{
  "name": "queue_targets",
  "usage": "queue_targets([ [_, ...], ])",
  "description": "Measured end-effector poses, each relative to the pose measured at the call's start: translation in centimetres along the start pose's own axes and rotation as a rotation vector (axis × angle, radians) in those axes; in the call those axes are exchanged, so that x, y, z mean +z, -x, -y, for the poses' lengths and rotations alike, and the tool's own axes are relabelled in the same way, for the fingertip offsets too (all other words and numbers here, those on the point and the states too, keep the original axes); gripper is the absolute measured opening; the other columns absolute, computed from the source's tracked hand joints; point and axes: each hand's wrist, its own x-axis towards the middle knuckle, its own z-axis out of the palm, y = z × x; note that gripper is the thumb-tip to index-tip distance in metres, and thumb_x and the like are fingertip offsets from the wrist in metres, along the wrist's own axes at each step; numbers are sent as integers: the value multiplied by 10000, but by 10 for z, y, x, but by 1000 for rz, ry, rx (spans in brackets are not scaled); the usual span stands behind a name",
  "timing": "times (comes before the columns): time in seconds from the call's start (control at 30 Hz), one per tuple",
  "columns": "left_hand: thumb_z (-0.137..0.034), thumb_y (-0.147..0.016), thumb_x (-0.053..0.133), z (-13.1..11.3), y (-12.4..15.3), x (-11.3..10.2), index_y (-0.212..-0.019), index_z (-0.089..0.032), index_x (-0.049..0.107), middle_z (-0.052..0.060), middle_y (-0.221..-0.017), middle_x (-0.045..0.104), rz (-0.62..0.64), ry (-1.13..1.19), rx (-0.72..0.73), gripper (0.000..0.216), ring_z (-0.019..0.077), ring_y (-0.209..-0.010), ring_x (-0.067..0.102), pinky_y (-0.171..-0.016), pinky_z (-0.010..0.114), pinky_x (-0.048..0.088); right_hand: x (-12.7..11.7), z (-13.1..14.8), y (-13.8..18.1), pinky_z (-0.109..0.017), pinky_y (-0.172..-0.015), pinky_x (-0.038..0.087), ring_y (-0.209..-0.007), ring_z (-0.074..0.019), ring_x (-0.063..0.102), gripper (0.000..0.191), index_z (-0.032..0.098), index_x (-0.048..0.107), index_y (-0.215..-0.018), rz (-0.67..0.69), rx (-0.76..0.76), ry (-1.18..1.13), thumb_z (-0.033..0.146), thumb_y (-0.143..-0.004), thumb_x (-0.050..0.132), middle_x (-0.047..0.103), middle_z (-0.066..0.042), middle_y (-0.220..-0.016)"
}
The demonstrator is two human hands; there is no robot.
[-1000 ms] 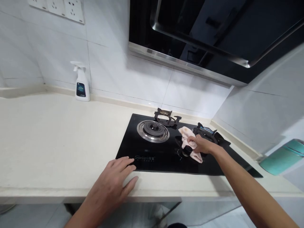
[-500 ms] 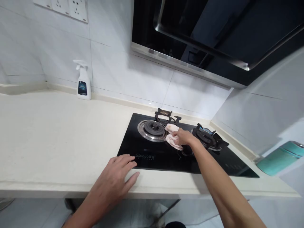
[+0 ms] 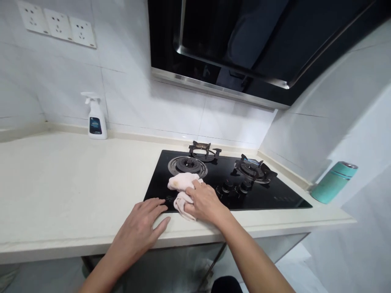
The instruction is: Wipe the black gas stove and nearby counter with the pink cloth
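Observation:
A crumpled pale pink cloth (image 3: 183, 182) is bunched under my right hand (image 3: 205, 201), whose fingers grip it. It lies on the front left of the black glass gas hob (image 3: 259, 199), in front of the left burner (image 3: 187, 166), and covers part of the printed lettering. My left hand (image 3: 143, 219) rests open with fingers stretched out, on the counter and the hob's front left corner. The left burner's pan support (image 3: 204, 151) sits off it, toward the back. Two black knobs (image 3: 227, 186) show right of my right hand.
A white spray bottle (image 3: 97, 122) stands against the back wall at left. The right burner (image 3: 252, 170) has its pan support on. A teal flask (image 3: 333, 183) is beyond the hob's right end. The dark range hood (image 3: 214, 61) hangs overhead. The cream counter (image 3: 73, 183) extends left.
My right hand has drawn the cloth left and toward me, from beside the left burner to the hob's front. The knobs are now uncovered. My left hand stays in place; the view has shifted.

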Motion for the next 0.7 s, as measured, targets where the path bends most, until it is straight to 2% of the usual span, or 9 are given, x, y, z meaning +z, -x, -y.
queue_targets([
  [0.07, -353, -1011, 559, 2, 0, 1, -1165, -179, 699, 113, -1248, 720, 0, -4, 4, 272, 287, -1190, 641, -988, 458, 507, 2, -1, 15, -385, -886, 417, -1029, -259, 566, 318, 258, 673, -1124, -39, 7, -23, 465, -888, 627, 585, -75, -1181],
  [0.17, -370, -1013, 554, 4, 2, 2, -1166, -192, 706, 111, -1253, 723, 10, -8, -2, 280, 285, -1196, 644, -999, 456, 507, 2, -21, 46, -364, -885, 392, -985, -232, 551, 259, 249, 670, -1054, -74, 46, -53, 396, -841, 678, 594, -54, -1127],
  [0.33, -373, -1010, 560, 4, 3, 3, -1177, -197, 704, 113, -1274, 714, 22, 0, -15, 282, 290, -1213, 635, -1012, 461, 500, -2, -85, 109, -330, -857, 387, -952, -214, 559, 170, 224, 657, -979, -83, 182, -44, 294, -827, 628, 603, -63, -1079],
  [0.47, -357, -1009, 566, 3, 2, 1, -1179, -198, 699, 111, -1274, 712, 27, 6, -12, 268, 293, -1216, 630, -1008, 465, 497, 0, -147, 157, -324, -788, 407, -865, -220, 580, 179, 221, 649, -946, -87, 358, 54, 336, -828, 579, 598, -66, -990],
  [0.57, -357, -1003, 574, 0, 1, 0, -1180, -209, 698, 109, -1285, 706, 47, 12, -37, 262, 297, -1229, 620, -1016, 467, 490, 2, -185, 185, -324, -709, 428, -809, -232, 611, 300, 225, 631, -1028, -76, 566, 46, 427, -813, 573, 617, -68, -978],
  [0.63, -354, -1001, 578, -1, 1, -1, -1177, -212, 699, 107, -1287, 703, 55, 16, -52, 257, 298, -1233, 616, -1022, 469, 487, 1, -202, 197, -324, -680, 448, -822, -239, 641, 439, 248, 598, -1200, -94, 659, -1, 496, -841, 552, 644, -74, -1068],
  [0.7, -350, -1002, 575, -2, 1, -2, -1176, -210, 699, 107, -1286, 702, 54, 16, -54, 255, 298, -1233, 616, -1023, 473, 486, -1, -211, 198, -330, -685, 466, -857, -244, 660, 528, 300, 520, -1393, -116, 686, 16, 521, -914, 486, 642, -79, -1136],
])
